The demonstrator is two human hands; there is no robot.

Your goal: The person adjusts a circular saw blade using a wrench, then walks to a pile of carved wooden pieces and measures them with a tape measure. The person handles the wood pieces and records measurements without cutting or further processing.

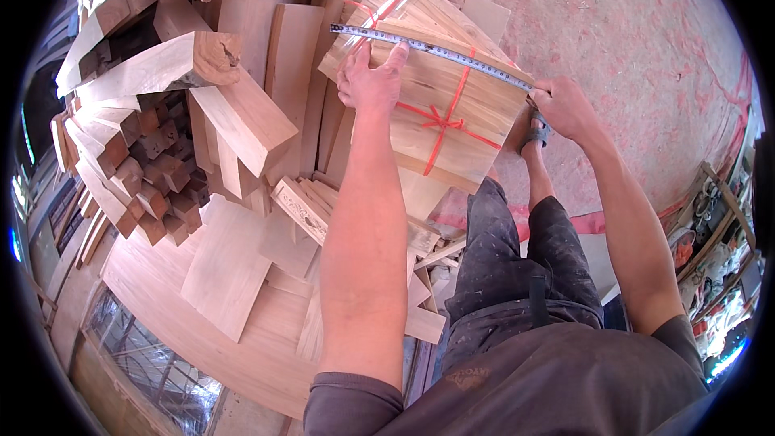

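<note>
A tape measure [452, 56] is drawn out in a slant across a bundle of flat wooden boards [420, 129], close along the edge of a thin board on top. Red string [442, 122] ties the bundle and is knotted in the middle. My left hand [373, 81] is closed with its fingertips at the blade, near its far left end. At the near right corner of the boards, my right hand [563, 106] grips the other end of the tape. The tape's case is hidden by that hand.
Square wooden posts [153, 186] and thick beams [242, 117] are stacked at the left. Flat panels [226, 266] and small offcuts lie below them. A dusty reddish floor [597, 24] stretches to the right, with a cluttered rack [710, 234] at its edge.
</note>
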